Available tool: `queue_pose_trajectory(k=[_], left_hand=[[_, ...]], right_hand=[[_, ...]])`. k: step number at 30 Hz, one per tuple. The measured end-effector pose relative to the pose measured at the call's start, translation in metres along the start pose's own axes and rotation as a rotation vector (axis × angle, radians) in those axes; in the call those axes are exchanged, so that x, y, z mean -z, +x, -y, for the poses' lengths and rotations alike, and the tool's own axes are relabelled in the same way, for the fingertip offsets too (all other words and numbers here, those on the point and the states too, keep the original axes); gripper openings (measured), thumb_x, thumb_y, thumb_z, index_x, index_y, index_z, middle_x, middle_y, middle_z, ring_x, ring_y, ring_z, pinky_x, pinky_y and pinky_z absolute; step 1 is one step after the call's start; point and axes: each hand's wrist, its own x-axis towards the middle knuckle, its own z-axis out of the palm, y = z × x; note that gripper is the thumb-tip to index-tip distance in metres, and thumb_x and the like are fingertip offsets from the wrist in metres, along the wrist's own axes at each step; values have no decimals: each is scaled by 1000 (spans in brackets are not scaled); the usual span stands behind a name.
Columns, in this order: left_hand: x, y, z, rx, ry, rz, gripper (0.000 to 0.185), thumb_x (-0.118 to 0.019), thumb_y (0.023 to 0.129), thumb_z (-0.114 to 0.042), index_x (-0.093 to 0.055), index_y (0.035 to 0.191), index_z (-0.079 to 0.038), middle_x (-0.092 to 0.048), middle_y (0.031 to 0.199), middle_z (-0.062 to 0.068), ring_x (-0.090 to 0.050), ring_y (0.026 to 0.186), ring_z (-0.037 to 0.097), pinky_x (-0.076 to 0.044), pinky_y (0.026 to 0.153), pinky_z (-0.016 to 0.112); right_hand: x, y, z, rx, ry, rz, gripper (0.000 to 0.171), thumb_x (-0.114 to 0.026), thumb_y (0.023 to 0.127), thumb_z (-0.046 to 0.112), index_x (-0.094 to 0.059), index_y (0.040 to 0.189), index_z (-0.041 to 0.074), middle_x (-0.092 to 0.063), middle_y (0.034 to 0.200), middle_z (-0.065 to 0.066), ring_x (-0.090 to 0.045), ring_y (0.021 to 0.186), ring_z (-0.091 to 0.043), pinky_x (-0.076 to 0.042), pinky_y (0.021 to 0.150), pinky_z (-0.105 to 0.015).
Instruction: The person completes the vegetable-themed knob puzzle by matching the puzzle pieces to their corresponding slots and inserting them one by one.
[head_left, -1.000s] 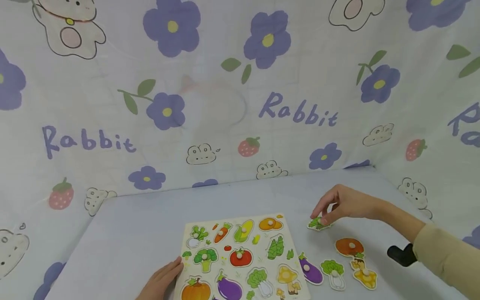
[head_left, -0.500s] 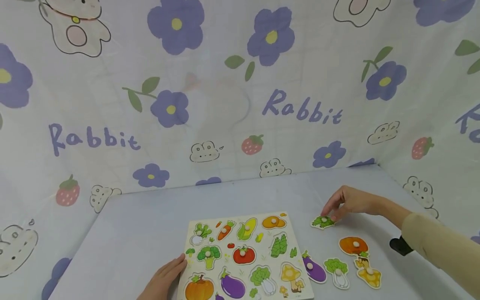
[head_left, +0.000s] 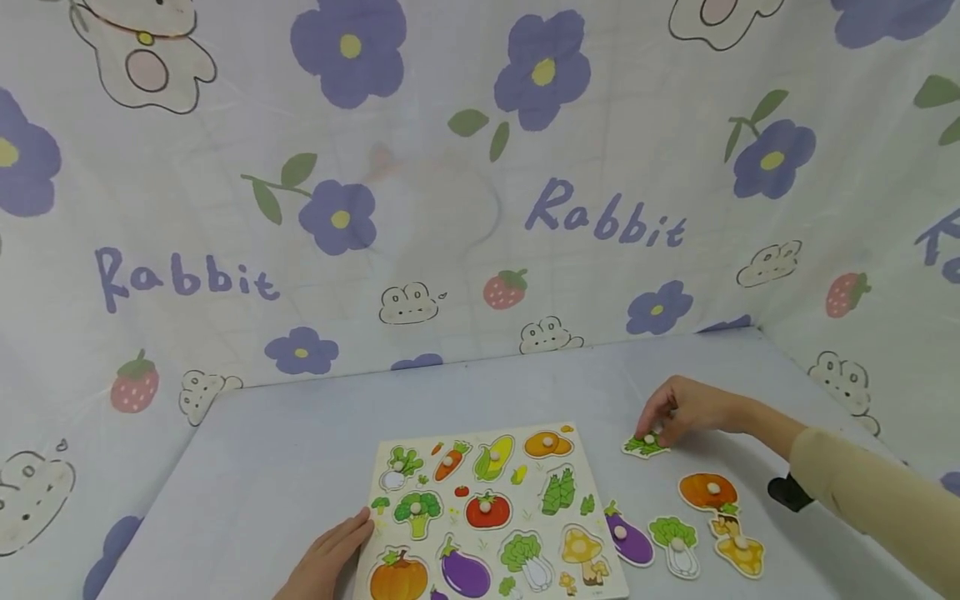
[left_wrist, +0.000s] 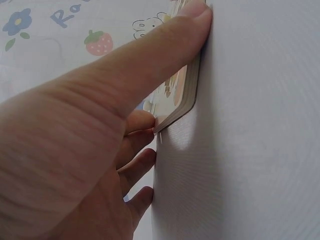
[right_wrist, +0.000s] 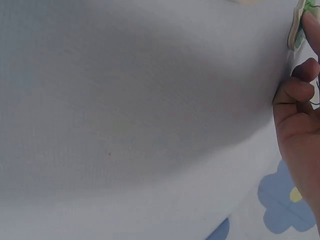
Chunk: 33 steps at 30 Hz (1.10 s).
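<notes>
"Where's the green piece point(head_left: 639, 450)?"

"Right of centre in the lower half of the head view, beneath the right hand point(head_left: 693, 406). Thumb and finger look pinched on it, either side of its knob point(head_left: 649, 438). I can't tell whether it rests fully on the table point(head_left: 487, 396)."

"How would you handle it well?"

"The step seems to be getting a sure hold on that piece. I'd set both fingertips squarely on the knob, so it can be raised level and turned freely."

"And the board point(head_left: 527, 510)?"

"Lower middle of the frame. The left hand point(head_left: 330, 554) is at its left edge, fingers nearly straight and touching it; a light press there should stop any sliding."

"Anything to watch?"

"Toward the lower right lie the eggplant piece point(head_left: 633, 546), close to the board, the cabbage piece point(head_left: 683, 562), then the pumpkin piece point(head_left: 697, 492) and mushroom piece point(head_left: 750, 561). A low sleeve point(head_left: 862, 492) could brush them."
</notes>
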Motion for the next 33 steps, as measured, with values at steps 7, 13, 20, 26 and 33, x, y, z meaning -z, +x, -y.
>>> queue_pose_trajectory(k=[7,13,20,26,33], left_hand=[[-1,1,3,-68,24,-33,91,-83,72,-51,-52,138,4,-49,142,21,-50,122,38,-49,94,53],[-1,1,6,-100,28,-51,89,-84,72,-48,-53,137,5,-50,139,23,-51,121,38,-50,93,53],[-3,1,5,-92,25,-43,89,-83,73,-49,-53,137,5,-50,140,23,-51,121,39,-49,93,54],[-2,1,2,-49,14,-19,89,-82,74,-50,-51,138,4,-49,142,22,-50,122,42,-47,95,56],[0,1,-1,-14,-4,-16,89,-82,74,-50,-52,139,3,-48,143,20,-49,123,41,-47,96,57]], right_hand=[[3,3,0,-7,52,49,19,-78,79,-3,-78,93,10,-74,96,-6,-63,87,-27,-55,77,-33],[6,7,1,-16,80,67,17,-79,78,-1,-77,92,8,-73,94,-9,-63,84,-26,-56,74,-34],[3,3,2,-50,92,43,17,-79,76,-4,-76,90,5,-72,92,-11,-61,84,-29,-57,72,-34],[2,2,0,-51,99,30,16,-79,76,-4,-75,90,5,-72,93,-11,-62,85,-29,-58,71,-34],[5,0,-1,-53,87,14,16,-79,77,-2,-74,91,4,-72,92,-11,-60,85,-30,-56,73,-34]])
